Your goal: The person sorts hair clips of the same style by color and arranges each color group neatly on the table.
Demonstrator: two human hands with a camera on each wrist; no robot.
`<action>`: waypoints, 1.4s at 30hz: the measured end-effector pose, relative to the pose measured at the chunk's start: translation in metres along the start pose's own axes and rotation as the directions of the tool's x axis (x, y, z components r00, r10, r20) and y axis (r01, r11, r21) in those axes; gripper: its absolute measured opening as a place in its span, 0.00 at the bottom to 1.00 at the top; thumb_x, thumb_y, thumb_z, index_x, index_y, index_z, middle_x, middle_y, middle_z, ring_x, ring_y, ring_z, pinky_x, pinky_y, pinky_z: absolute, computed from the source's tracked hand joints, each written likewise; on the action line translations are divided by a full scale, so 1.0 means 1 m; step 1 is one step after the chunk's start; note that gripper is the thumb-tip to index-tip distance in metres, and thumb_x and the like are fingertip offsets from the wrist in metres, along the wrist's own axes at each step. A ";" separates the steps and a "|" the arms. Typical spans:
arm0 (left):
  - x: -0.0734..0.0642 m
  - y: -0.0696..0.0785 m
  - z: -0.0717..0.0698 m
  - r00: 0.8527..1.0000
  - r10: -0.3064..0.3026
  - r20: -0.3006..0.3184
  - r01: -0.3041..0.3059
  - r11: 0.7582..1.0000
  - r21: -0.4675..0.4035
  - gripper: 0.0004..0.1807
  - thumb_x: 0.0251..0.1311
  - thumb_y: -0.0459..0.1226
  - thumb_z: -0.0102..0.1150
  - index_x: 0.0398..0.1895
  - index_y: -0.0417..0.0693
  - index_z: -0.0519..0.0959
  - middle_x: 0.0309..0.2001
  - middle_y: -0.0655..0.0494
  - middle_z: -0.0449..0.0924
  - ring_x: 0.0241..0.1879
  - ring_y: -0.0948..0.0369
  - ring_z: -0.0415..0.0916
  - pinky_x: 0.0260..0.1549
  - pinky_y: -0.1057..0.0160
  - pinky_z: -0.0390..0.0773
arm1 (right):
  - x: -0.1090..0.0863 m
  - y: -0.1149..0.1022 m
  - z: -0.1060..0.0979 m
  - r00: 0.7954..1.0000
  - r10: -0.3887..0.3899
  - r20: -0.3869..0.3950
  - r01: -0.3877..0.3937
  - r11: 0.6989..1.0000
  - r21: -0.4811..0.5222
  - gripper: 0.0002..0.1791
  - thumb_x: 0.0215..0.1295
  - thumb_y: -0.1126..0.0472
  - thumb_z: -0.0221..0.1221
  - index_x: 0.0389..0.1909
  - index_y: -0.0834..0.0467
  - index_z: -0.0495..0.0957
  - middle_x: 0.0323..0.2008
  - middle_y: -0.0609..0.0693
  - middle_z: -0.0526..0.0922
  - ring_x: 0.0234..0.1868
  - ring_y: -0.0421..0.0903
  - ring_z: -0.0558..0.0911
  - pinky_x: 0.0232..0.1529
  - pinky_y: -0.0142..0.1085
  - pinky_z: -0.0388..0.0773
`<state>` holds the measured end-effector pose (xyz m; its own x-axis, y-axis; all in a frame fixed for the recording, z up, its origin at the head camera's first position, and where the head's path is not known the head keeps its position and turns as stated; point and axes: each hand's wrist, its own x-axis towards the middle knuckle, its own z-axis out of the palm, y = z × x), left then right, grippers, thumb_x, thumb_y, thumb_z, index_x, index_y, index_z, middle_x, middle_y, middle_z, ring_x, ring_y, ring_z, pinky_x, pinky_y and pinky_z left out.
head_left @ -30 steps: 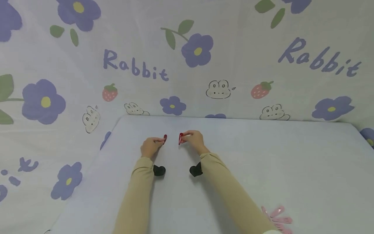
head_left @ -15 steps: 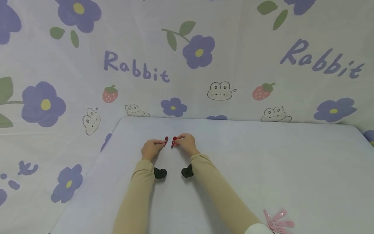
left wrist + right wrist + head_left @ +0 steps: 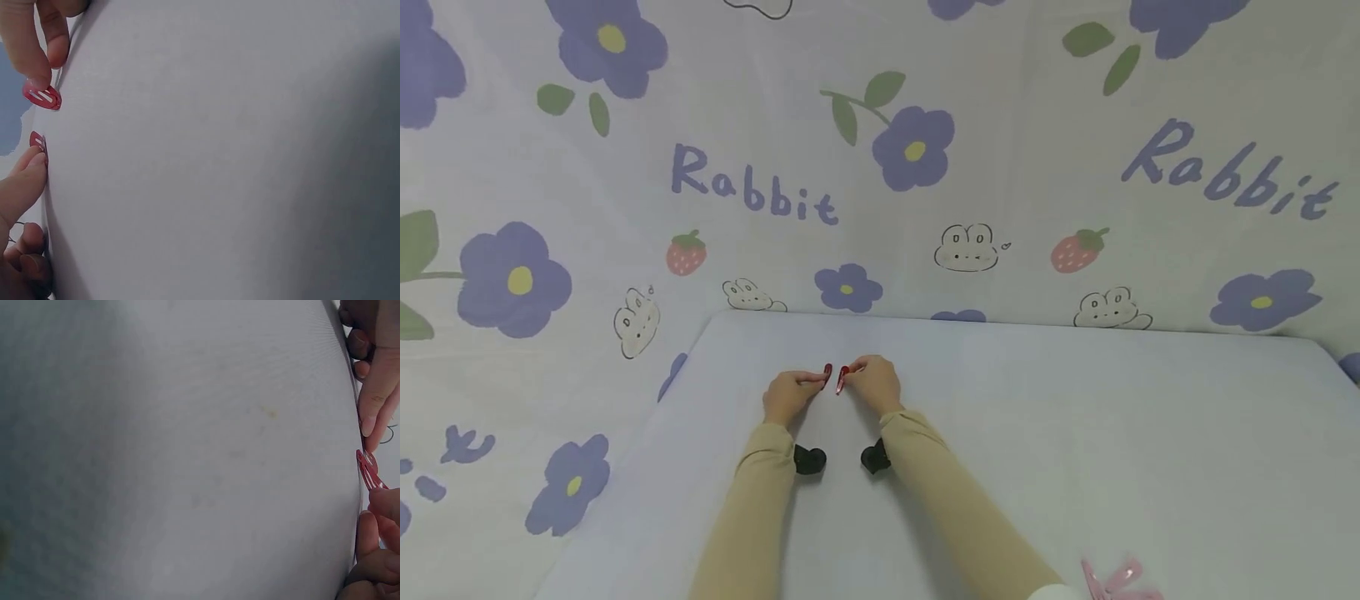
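Left fingers (image 3: 22,187): thumb and finger of the left hand (image 3: 786,397) pinch a red clip, its rounded upper end standing out past the fingertips.
Left red clip (image 3: 827,372): tilted, leaning slightly rightward at the top, on the inner side of the left hand.
Right fingers (image 3: 386,503): those of the right hand (image 3: 877,383) pinch a second red clip.
Right red clip (image 3: 842,380): held near its upper part, the other end sticking out free toward the person and a little to the left; slots in its face show in the right wrist view.
Between the two clips: a narrow gap; they sit just beside each other, apart, in front of the facing hands.
Clips and table (image 3: 1037,442): both held over its far left part; whether either touches the white surface I cannot tell.
Wrists: a black device (image 3: 810,460) on the left one and a black device (image 3: 875,457) on the right one, both facing inward.
Sleeves: beige left sleeve (image 3: 745,508) and right sleeve (image 3: 958,508), reaching in from the near edge.
Pink clips (image 3: 1122,577): a fanned group beyond the right sleeve, well apart from the hands, cut off by the lower frame edge.
Backdrop (image 3: 1015,150): white cloth printed with purple flowers, strawberries, rabbit faces and "Rabbit".
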<state>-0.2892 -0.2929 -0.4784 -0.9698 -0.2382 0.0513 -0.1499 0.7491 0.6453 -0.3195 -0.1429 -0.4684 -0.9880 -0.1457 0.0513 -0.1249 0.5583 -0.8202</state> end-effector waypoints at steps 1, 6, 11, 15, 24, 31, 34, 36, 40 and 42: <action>-0.001 -0.001 0.000 1.000 -0.004 0.002 0.004 1.000 0.001 0.11 0.52 0.44 0.62 0.37 0.52 0.84 0.47 0.49 0.77 0.49 0.50 0.70 0.43 0.48 0.63 | -0.001 0.000 0.002 1.000 0.001 0.000 -0.001 1.000 -0.022 0.05 0.49 0.63 0.64 0.26 0.60 0.82 0.26 0.49 0.80 0.28 0.45 0.74 0.28 0.35 0.68; -0.007 -0.001 0.001 1.000 -0.003 -0.014 0.003 1.000 0.016 0.10 0.51 0.43 0.62 0.36 0.51 0.85 0.46 0.49 0.77 0.48 0.49 0.71 0.42 0.49 0.64 | -0.001 0.003 0.009 1.000 0.007 -0.021 -0.009 0.994 -0.106 0.04 0.49 0.62 0.65 0.24 0.58 0.81 0.25 0.48 0.79 0.26 0.43 0.74 0.26 0.34 0.68; -0.007 0.003 -0.002 0.999 -0.001 -0.032 0.001 1.000 0.005 0.10 0.51 0.43 0.63 0.35 0.51 0.85 0.45 0.49 0.78 0.47 0.50 0.71 0.41 0.49 0.64 | 0.003 0.001 0.010 0.998 0.001 -0.064 -0.008 0.994 -0.110 0.03 0.49 0.62 0.64 0.23 0.58 0.81 0.25 0.48 0.79 0.28 0.44 0.75 0.28 0.35 0.70; -0.006 0.005 -0.001 1.000 -0.001 -0.027 0.001 1.000 -0.001 0.10 0.51 0.43 0.63 0.35 0.52 0.85 0.45 0.50 0.78 0.47 0.51 0.72 0.41 0.49 0.65 | 0.004 0.002 0.007 0.997 0.007 -0.082 -0.015 0.995 -0.098 0.03 0.48 0.62 0.64 0.23 0.58 0.81 0.24 0.48 0.79 0.28 0.44 0.75 0.27 0.36 0.70; -0.002 0.004 -0.001 1.000 -0.010 -0.016 0.011 1.000 0.010 0.10 0.51 0.43 0.63 0.36 0.52 0.85 0.45 0.50 0.78 0.48 0.50 0.71 0.42 0.49 0.64 | 0.002 0.006 0.004 0.996 0.015 -0.091 -0.017 1.000 -0.025 0.06 0.49 0.60 0.65 0.27 0.59 0.82 0.28 0.49 0.81 0.30 0.45 0.77 0.29 0.37 0.71; -0.002 -0.007 -0.008 1.000 0.000 -0.012 0.001 0.999 0.037 0.11 0.51 0.44 0.62 0.37 0.52 0.84 0.46 0.49 0.77 0.48 0.50 0.71 0.42 0.49 0.64 | 0.000 0.005 0.010 0.995 0.002 -0.097 0.008 0.995 0.103 0.06 0.48 0.63 0.65 0.26 0.62 0.82 0.26 0.50 0.81 0.29 0.45 0.75 0.33 0.36 0.70; -0.005 -0.007 -0.011 1.000 -0.005 -0.005 0.005 0.999 0.052 0.12 0.52 0.44 0.61 0.38 0.51 0.84 0.47 0.48 0.77 0.48 0.49 0.71 0.41 0.48 0.64 | -0.003 0.005 0.011 0.997 0.007 -0.079 0.002 0.993 0.115 0.05 0.48 0.63 0.65 0.25 0.62 0.82 0.25 0.50 0.81 0.28 0.45 0.75 0.32 0.35 0.69; -0.007 -0.004 -0.010 1.000 -0.005 -0.005 0.005 0.998 0.059 0.12 0.52 0.44 0.61 0.38 0.51 0.84 0.47 0.47 0.76 0.48 0.48 0.71 0.41 0.48 0.64 | -0.005 0.005 0.007 0.997 0.000 -0.078 0.010 0.992 0.125 0.05 0.48 0.64 0.65 0.25 0.63 0.82 0.26 0.51 0.82 0.29 0.45 0.75 0.33 0.35 0.69; -0.007 0.001 -0.005 1.000 0.002 -0.008 -0.001 0.999 0.038 0.12 0.53 0.43 0.61 0.38 0.50 0.84 0.47 0.47 0.76 0.48 0.49 0.70 0.41 0.49 0.65 | -0.008 0.008 -0.008 0.996 -0.028 -0.081 0.041 0.985 0.168 0.05 0.48 0.66 0.64 0.26 0.65 0.82 0.26 0.53 0.82 0.28 0.45 0.76 0.30 0.34 0.69; -0.007 0.005 -0.001 1.000 0.014 -0.009 -0.014 1.000 0.024 0.11 0.52 0.43 0.61 0.38 0.50 0.84 0.47 0.47 0.76 0.48 0.49 0.70 0.41 0.49 0.65 | -0.008 0.012 -0.017 0.996 -0.048 -0.079 0.062 0.980 0.189 0.05 0.48 0.68 0.63 0.28 0.66 0.81 0.25 0.54 0.82 0.24 0.43 0.76 0.26 0.32 0.70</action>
<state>-0.2832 -0.2883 -0.4745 -0.9700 -0.2336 0.0672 -0.1412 0.7667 0.6263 -0.3143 -0.1213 -0.4687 -0.9850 -0.1074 0.1351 -0.1664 0.3839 -0.9083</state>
